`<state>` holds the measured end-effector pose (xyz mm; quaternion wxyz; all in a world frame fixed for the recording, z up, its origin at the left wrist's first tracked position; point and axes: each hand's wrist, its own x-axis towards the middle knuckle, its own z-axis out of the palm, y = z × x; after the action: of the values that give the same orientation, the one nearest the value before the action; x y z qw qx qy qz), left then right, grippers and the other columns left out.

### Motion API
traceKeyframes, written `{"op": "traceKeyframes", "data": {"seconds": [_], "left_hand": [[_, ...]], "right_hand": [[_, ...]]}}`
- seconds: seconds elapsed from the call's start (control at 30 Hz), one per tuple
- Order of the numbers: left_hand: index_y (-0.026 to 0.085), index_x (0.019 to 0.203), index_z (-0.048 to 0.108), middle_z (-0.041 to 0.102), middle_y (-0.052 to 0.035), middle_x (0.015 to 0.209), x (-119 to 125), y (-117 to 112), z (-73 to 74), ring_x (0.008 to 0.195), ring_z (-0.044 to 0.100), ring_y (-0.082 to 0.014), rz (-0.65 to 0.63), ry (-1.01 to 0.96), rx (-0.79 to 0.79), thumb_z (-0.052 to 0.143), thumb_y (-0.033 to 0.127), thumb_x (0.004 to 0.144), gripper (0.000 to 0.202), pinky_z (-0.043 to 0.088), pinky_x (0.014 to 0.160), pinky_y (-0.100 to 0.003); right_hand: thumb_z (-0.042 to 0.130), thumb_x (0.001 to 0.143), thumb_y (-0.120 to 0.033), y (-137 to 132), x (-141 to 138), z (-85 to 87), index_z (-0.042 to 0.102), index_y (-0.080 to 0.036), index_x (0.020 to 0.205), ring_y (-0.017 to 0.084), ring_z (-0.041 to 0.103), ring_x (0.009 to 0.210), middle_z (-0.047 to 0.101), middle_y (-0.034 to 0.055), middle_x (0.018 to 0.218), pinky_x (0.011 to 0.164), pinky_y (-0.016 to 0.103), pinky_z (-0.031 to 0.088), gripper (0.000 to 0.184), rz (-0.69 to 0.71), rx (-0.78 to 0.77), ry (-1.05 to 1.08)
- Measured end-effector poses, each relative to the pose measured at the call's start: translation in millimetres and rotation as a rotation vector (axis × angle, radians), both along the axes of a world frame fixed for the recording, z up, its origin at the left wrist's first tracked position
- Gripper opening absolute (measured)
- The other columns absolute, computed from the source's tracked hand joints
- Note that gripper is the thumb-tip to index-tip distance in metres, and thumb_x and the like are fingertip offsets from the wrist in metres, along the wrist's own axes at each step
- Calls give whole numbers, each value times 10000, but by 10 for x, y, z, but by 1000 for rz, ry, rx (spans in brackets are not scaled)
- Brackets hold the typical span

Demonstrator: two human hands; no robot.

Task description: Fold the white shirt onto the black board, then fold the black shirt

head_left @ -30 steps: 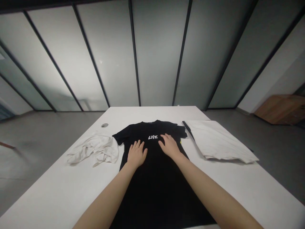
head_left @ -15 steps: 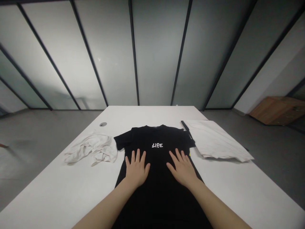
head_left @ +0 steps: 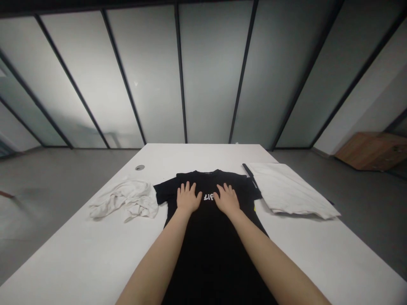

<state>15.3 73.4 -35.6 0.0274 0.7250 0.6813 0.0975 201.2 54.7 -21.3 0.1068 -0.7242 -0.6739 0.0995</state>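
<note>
A black T-shirt [head_left: 210, 245] lies spread out on the white table [head_left: 79, 258], its collar toward the far end and its lower part running out of the picture near me. My left hand [head_left: 188, 198] rests on the left of the chest, fingers stretched out and pointing away from me. On the other side of the white print, my right hand [head_left: 227, 199] lies with its fingers apart, covering part of the lettering. Both palms face down on the cloth and neither hand holds anything.
Left of the shirt lies a crumpled white cloth [head_left: 127, 199]. A flat white folded cloth [head_left: 289, 188], with dark fabric at its edge, is on the right. Near the far left table edge is a round grommet [head_left: 140, 167]. A wooden cabinet [head_left: 372, 150] stands at the right.
Both hands have slid away from me up the shirt and closer together, onto the chest print. The camera view has tilted up slightly. The cloths stay where they were.
</note>
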Motion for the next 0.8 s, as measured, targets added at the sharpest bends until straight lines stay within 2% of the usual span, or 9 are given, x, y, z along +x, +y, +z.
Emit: {"op": "traceKeyframes", "data": {"seconds": [0.1, 0.2, 0.37, 0.43, 0.5, 0.57, 0.63, 0.7, 0.8], "left_hand": [[173, 1605, 485, 403, -168, 1691, -297, 105, -52, 1584, 332, -373, 62, 4, 18, 394, 458, 1067, 616, 292, 1269, -555], [169, 1599, 496, 414, -176, 1684, -483, 19, -91, 1573, 352, -385, 65, 26, 22, 400, 448, 1064, 611, 310, 1260, -562], [172, 1585, 517, 437, -192, 1667, -357, -279, -153, 1564, 345, -435, 104, 89, 75, 411, 488, 1053, 628, 307, 1236, -630], [175, 1575, 531, 444, -200, 1661, -296, -337, -139, 1562, 335, -455, 112, 101, 89, 428, 516, 1043, 641, 302, 1223, -657], [180, 1565, 543, 449, -204, 1658, -335, -327, -79, 1555, 332, -472, 148, 97, 115, 434, 533, 1037, 644, 301, 1208, -673], [169, 1554, 548, 459, -215, 1647, -504, -267, 10, 1536, 342, -487, 264, 84, 181, 419, 528, 1039, 641, 309, 1186, -678], [114, 1535, 543, 506, -260, 1590, -765, -194, 94, 1482, 402, -488, 447, 69, 267, 386, 502, 1043, 646, 341, 1144, -666], [30, 1441, 589, 629, -311, 1400, -1039, -140, 147, 1331, 537, -466, 596, 44, 253, 400, 478, 1023, 641, 408, 1063, -612], [25, 1261, 689, 671, -308, 1280, -1316, -103, 174, 1231, 586, -453, 642, 28, 151, 461, 513, 976, 610, 428, 1010, -555]], "right_hand": [[370, 1087, -487, 43, 231, -133, 440, -190, 1642, 369, 264, 1606, 327, 150, 1736, 1283, 509, 188, 633, -59, -4, -48], [357, 1084, -494, -35, 417, -212, 413, -195, 1658, 364, 252, 1612, 306, 144, 1746, 1287, 495, 186, 650, -68, -15, -67], [355, 1071, -542, -226, 430, -261, 361, -200, 1681, 382, 213, 1621, 260, 139, 1763, 1290, 526, 158, 699, -83, -46, -75], [353, 1070, -542, -272, 400, -263, 355, -191, 1683, 399, 206, 1620, 253, 149, 1763, 1289, 530, 154, 707, -94, -51, -76], [358, 1068, -539, -294, 381, -257, 363, -183, 1680, 413, 209, 1617, 257, 161, 1760, 1287, 529, 160, 708, -97, -50, -77], [366, 1065, -534, -297, 373, -247, 376, -175, 1674, 421, 223, 1611, 267, 172, 1754, 1283, 529, 171, 706, -97, -42, -80], [378, 1061, -528, -292, 367, -239, 388, -173, 1668, 420, 240, 1605, 280, 175, 1749, 1279, 536, 180, 703, -103, -30, -84], [388, 1058, -520, -285, 356, -236, 400, -179, 1662, 415, 251, 1602, 291, 169, 1745, 1277, 543, 182, 694, -114, -21, -87], [393, 1056, -514, -280, 339, -237, 412, -189, 1657, 414, 257, 1599, 301, 165, 1742, 1274, 551, 183, 684, -123, -12, -85]]}}
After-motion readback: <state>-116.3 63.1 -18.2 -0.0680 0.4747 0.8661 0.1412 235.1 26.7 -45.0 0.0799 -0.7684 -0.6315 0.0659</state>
